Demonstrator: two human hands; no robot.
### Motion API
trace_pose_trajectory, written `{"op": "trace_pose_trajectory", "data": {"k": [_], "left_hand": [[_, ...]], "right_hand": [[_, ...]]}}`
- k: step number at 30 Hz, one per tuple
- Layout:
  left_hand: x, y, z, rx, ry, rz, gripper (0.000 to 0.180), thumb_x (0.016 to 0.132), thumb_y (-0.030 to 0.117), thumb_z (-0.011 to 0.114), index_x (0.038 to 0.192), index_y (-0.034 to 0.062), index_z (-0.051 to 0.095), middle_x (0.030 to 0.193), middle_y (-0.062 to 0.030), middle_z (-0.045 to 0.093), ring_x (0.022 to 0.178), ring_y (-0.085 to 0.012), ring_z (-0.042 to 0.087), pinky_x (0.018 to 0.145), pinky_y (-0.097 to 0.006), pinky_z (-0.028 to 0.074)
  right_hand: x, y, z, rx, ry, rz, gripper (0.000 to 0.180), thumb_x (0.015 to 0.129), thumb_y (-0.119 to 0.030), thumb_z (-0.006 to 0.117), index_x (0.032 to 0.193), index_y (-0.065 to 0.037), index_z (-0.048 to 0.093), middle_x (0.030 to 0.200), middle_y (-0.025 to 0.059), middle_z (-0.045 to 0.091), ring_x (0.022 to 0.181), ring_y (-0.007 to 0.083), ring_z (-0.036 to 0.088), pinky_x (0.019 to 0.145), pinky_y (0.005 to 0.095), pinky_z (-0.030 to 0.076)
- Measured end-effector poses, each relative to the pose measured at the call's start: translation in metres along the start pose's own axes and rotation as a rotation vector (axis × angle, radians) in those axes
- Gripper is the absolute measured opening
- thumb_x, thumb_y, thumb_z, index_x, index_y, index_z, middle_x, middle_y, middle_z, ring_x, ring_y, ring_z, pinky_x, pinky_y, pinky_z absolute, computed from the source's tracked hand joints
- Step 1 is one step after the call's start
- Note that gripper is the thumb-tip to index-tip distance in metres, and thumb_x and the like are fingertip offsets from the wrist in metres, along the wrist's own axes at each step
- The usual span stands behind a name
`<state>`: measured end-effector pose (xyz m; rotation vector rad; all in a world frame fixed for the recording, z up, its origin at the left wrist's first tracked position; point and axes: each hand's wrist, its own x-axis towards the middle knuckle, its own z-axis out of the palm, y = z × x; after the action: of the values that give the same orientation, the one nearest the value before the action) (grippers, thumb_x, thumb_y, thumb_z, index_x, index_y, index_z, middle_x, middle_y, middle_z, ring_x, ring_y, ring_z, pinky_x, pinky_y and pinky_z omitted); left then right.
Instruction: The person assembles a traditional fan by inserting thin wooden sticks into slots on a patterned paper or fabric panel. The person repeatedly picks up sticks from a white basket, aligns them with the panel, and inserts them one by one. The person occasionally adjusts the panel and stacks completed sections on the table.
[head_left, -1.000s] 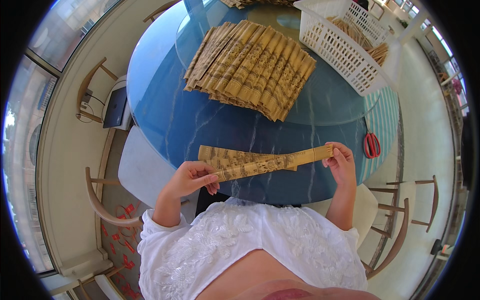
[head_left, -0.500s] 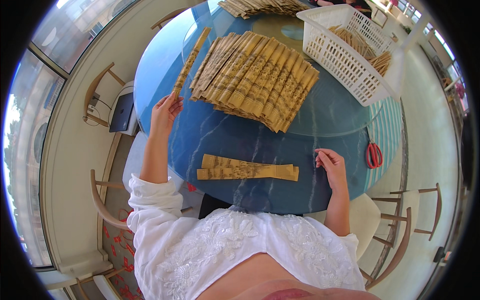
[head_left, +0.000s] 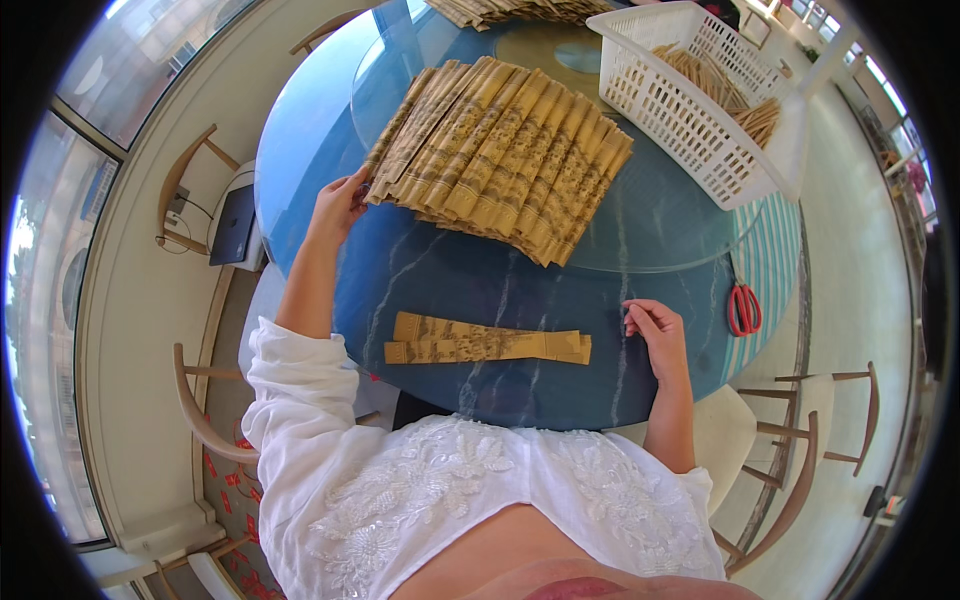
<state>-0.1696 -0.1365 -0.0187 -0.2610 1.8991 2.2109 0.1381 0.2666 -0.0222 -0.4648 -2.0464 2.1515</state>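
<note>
A broad stack of folded paper strips (head_left: 500, 150), tan with dark printed patterns, lies fanned out on the blue table. At its left edge my left hand (head_left: 340, 205) is closed on the near end of one strip, which now lies along the stack. In front of me two more paper strips (head_left: 485, 342) rest on the table, crossing at a slight angle. My right hand (head_left: 655, 328) rests to the right of these two, its fingers curled together with nothing visible in them.
A white plastic basket (head_left: 690, 125) holding thin wooden sticks (head_left: 710, 80) stands at the far right on a glass turntable. Red-handled scissors (head_left: 744, 310) lie at the right edge on a striped cloth (head_left: 775, 260). Another strip stack (head_left: 510, 10) sits at the back. Chairs surround the table.
My left hand has brought its paper strip down and right, from standing apart to lying against the stack's left edge. My right hand keeps its place.
</note>
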Motion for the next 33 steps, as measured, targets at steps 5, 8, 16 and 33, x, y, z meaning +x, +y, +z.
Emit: {"op": "trace_pose_trajectory", "data": {"k": [5, 8, 16, 33], "left_hand": [[0.0, 0.001, -0.003, 0.076, -0.028, -0.056, 0.038, 0.084, 0.04, 0.068, 0.088, 0.0026, 0.063, 0.067, 0.0018, 0.054, 0.055, -0.0071, 0.049, 0.05, -0.019, 0.041], [0.0, -0.001, -0.004, 0.151, 0.013, -0.067, 0.042, 0.084, 0.045, 0.066, 0.084, 0.0034, 0.061, 0.065, 0.0013, 0.053, 0.052, -0.0068, 0.048, 0.048, -0.018, 0.04], [-0.01, -0.008, -0.01, 0.325, 0.138, 0.037, 0.05, 0.088, 0.051, 0.057, 0.074, 0.003, 0.06, 0.056, -0.0013, 0.051, 0.046, -0.0076, 0.045, 0.042, -0.02, 0.034], [-0.011, -0.04, -0.011, 0.27, 0.307, 0.462, 0.049, 0.092, 0.043, 0.056, 0.062, 0.0032, 0.059, 0.05, 0.0006, 0.047, 0.045, -0.0051, 0.042, 0.041, -0.021, 0.027]], "right_hand": [[0.0, -0.003, 0.0, 0.002, -0.002, 0.012, 0.015, 0.089, -0.008, 0.059, 0.097, 0.002, 0.067, 0.076, 0.0033, 0.063, 0.067, 0.0081, 0.057, 0.064, 0.0211, 0.048], [0.001, -0.001, -0.003, 0.023, -0.009, 0.021, 0.016, 0.09, -0.008, 0.058, 0.098, 0.003, 0.066, 0.076, 0.0036, 0.062, 0.067, 0.0082, 0.057, 0.064, 0.0209, 0.047], [0.005, -0.006, -0.003, 0.02, -0.04, 0.05, 0.018, 0.09, -0.006, 0.058, 0.105, 0.001, 0.064, 0.081, 0.0036, 0.062, 0.07, 0.0083, 0.057, 0.066, 0.0215, 0.048], [0.108, -0.141, -0.146, -1.468, 0.64, -0.704, 0.044, 0.085, -0.026, 0.062, 0.127, -0.016, 0.052, 0.129, 0.0065, 0.051, 0.111, 0.0295, 0.053, 0.093, 0.039, 0.043]]}}
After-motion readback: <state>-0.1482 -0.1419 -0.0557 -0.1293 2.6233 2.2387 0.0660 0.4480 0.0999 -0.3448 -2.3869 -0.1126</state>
